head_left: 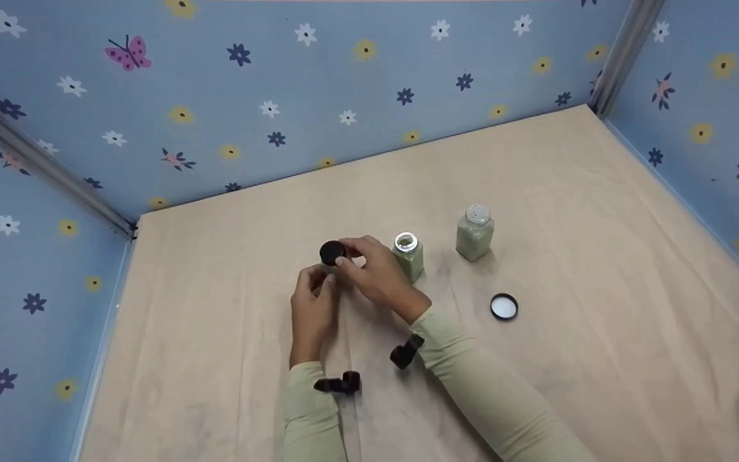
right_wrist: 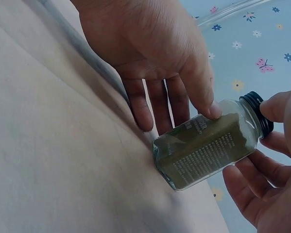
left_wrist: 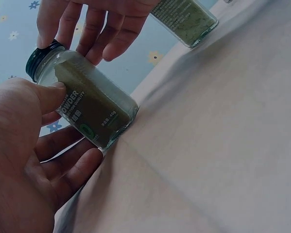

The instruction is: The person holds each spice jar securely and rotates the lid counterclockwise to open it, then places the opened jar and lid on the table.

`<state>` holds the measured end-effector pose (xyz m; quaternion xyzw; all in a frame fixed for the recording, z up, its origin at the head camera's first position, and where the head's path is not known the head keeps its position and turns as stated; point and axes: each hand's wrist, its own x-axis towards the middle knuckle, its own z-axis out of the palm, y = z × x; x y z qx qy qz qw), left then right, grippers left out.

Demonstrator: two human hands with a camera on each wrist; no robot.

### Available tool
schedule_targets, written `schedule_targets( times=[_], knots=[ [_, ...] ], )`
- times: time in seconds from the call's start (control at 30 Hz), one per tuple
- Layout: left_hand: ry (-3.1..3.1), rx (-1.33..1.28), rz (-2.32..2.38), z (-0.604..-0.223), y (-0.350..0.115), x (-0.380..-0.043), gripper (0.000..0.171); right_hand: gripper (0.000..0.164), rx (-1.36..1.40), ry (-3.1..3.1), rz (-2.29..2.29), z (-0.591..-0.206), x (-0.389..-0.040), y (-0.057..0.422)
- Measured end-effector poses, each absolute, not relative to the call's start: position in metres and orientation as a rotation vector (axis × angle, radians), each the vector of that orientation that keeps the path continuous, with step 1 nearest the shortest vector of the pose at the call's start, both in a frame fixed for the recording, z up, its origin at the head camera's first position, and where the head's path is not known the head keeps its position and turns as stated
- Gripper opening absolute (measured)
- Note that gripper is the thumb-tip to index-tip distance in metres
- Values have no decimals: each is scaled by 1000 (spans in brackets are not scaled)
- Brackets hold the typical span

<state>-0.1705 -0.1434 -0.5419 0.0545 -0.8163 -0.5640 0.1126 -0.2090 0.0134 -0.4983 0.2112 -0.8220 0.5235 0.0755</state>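
A clear glass jar of green-brown powder, its label partly reading "POWDER", stands on the cloth with a black screw cap on it. My left hand holds this jar's body, thumb on one side and fingers around the other. At the top, my right hand pinches the cap between thumb and fingers. A second jar of green contents, with a silvery rim and no cap, stands just right of the right hand. Farther right is a third jar with a perforated shaker top.
A loose black cap lies with its white inside up, in front of the third jar. A creased beige cloth covers the table. Blue flowered panels enclose the back and both sides.
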Motion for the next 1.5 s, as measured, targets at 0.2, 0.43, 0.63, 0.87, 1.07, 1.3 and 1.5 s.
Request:
schedule_targets(
  times=[0.2, 0.43, 0.63, 0.87, 1.07, 1.3, 1.5],
  knots=[
    [-2387, 146, -1645, -543, -145, -171, 23, 36, 624, -2475, 1556, -499, -209, 13],
    [-2378, 129, -1659, -542, -146, -170, 23, 22, 590, -2447, 1657, -501, -209, 14],
    [-2375, 136, -1675, -542, -146, -170, 23, 20, 606, -2430, 1662, -503, -209, 13],
    [-2359, 136, -1686, -541, -145, -171, 21, 24, 594, -2406, 1645, -504, -210, 13],
    [-2362, 135, -1693, -542, -146, -172, 21, 26, 588, -2431, 1627, -502, -210, 13],
    [-2359, 130, -1682, -541, -146, -172, 21, 35, 599, -2477, 1580, -500, -210, 11],
    [-2366, 147, -1679, -542, -144, -171, 21, 45, 614, -2512, 1551, -499, -209, 11]
  ],
)
